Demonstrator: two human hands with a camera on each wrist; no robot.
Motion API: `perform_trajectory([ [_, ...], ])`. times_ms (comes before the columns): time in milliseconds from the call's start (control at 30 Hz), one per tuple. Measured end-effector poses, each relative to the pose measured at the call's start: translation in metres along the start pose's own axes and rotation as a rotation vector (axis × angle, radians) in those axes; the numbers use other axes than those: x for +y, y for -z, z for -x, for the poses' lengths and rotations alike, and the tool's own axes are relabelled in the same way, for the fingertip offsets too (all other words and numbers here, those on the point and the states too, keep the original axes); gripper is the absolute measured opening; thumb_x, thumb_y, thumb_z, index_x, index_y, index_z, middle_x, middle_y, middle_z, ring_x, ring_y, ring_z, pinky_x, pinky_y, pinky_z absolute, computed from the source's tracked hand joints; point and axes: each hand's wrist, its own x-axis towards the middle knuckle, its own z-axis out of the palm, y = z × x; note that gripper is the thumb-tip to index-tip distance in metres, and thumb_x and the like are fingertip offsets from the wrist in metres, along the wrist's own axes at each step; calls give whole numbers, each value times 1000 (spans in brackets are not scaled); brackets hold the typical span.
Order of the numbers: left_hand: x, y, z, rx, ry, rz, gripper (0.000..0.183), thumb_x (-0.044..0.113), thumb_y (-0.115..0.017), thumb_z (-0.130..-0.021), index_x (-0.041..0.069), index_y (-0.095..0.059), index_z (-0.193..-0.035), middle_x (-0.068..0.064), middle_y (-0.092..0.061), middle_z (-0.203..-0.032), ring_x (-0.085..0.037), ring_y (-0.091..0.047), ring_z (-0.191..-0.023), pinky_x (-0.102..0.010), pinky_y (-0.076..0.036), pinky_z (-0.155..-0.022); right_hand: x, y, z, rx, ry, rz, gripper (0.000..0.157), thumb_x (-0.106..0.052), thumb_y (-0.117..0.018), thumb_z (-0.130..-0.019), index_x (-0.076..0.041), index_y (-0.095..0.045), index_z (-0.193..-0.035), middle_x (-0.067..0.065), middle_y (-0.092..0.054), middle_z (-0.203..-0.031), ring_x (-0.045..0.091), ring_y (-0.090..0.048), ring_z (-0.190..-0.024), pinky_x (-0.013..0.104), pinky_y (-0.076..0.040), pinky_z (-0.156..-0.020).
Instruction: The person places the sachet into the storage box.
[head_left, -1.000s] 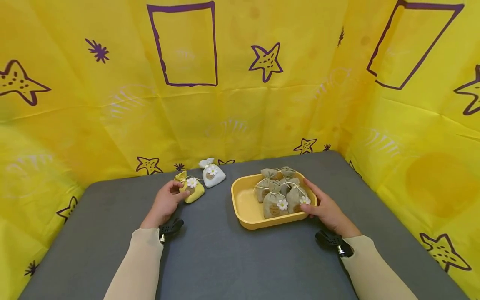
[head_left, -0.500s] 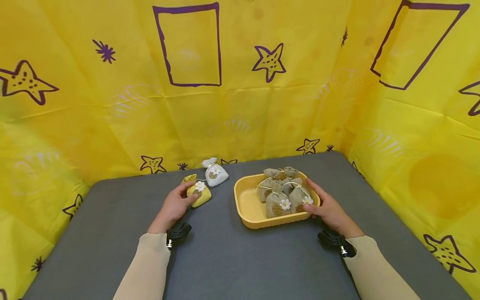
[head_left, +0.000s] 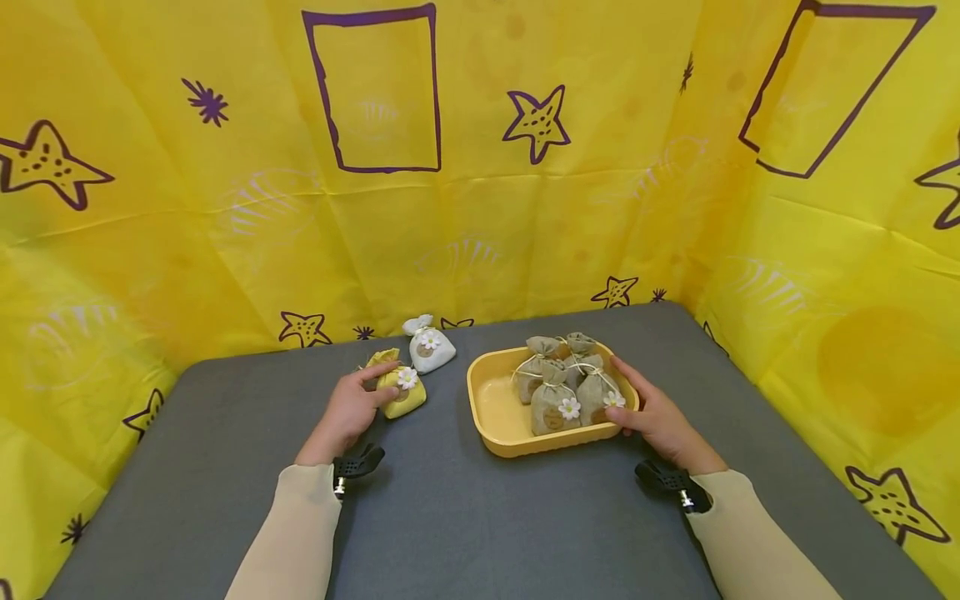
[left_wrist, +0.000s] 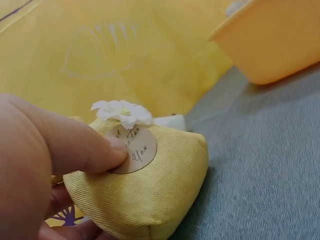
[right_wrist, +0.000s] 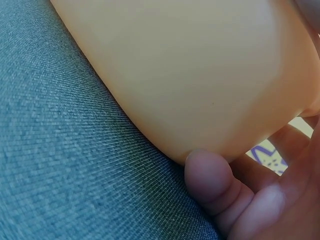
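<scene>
And there on the table (head_left: 480, 517) was the yellow bag (head_left: 407, 403), outside the tray (head_left: 517, 449) to its left, with the white bag (head_left: 432, 359) just behind! The left hand (head_left: 349, 412) had it pinched, the thumb (left_wrist: 90, 150) pressed across the round label (left_wrist: 145, 150), the fingers curled in behind. Whether its base bore on the table was hard to tell. A firm but gentle squeeze looked right here: the cloth body seemed soft and liable to slump, and a thumb well clear of the white flower (left_wrist: 122, 114) probably spared the trim.

Over on the other side, the right hand (head_left: 658, 421) gripped the tray's right end, one fingertip (right_wrist: 207, 176) against the outer wall. Good bracing, that! It needed only a light hold, one would judge, since the four grey bags (head_left: 553, 417) crowded that end and a tug might have tipped them, leaving the left end bare.
</scene>
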Motion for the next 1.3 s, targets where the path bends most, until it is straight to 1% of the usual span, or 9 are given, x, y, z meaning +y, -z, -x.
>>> perform_trajectory([
  [167,5,1,1,36,25,130,47,9,-75,-87,9,-65,-133,-16,-51,-141,-24,-57,-111,-24,-50,-81,1,0,-1,1,7,12,84,-25,-72,-92,-23,-23,-160,20,-36,-145,30,-57,-87,33,-52,-62],
  [300,10,2,1,59,37,148,48,8,-76,-85,9,-66,-133,-14,-49,-142,-23,-53,-116,-23,-48,-83,1,0,0,1,3,11,85,-24,-72,-92,-23,-22,-161,20,-35,-146,28,-57,-86,33,-52,-62],
  [433,16,1,3,79,41,180,50,6,-76,-84,9,-65,-133,-13,-44,-147,-25,-38,-131,-35,-40,-99,-1,0,1,-4,1,3,85,-23,-72,-92,-23,-22,-161,20,-34,-147,29,-56,-87,33,-52,-62],
  [533,23,0,3,89,25,233,50,2,-74,-84,5,-65,-133,-13,-43,-147,-25,-33,-134,-40,-35,-104,-2,-1,1,-3,2,2,85,-23,-72,-92,-23,-22,-160,19,-35,-147,30,-56,-87,34,-52,-62],
  [600,29,-3,4,88,6,267,49,0,-72,-84,3,-64,-133,-14,-43,-146,-25,-37,-129,-35,-40,-100,-3,-1,1,1,4,5,85,-23,-72,-92,-23,-22,-160,19,-35,-147,30,-56,-88,34,-52,-62],
  [700,41,-8,8,74,-38,328,49,-5,-70,-84,-2,-62,-133,-16,-45,-142,-22,-51,-113,-27,-49,-85,-3,-1,1,3,9,7,85,-23,-72,-92,-22,-23,-160,19,-36,-146,30,-56,-87,34,-52,-62],
  [800,53,-16,13,49,-91,370,49,-9,-70,-83,-7,-61,-131,-20,-48,-139,-17,-62,-98,-24,-54,-75,-1,0,0,-2,11,11,85,-25,-72,-92,-22,-22,-161,19,-36,-146,30,-56,-88,34,-52,-62],
  [967,65,-26,17,10,-143,324,46,-7,-71,-82,-7,-65,-127,-20,-55,-131,-14,-64,-95,-24,-53,-76,0,2,-1,2,4,8,85,-26,-72,-92,-22,-22,-161,19,-35,-146,30,-56,-90,33,-52,-63],
  [1300,83,-53,8,-64,-198,251,42,-9,-75,-78,-4,-70,-120,-17,-58,-124,-24,-62,-101,-25,-53,-79,-1,0,0,2,5,9,85,-24,-73,-92,-22,-23,-160,20,-35,-145,30,-56,-88,33,-52,-63],
])
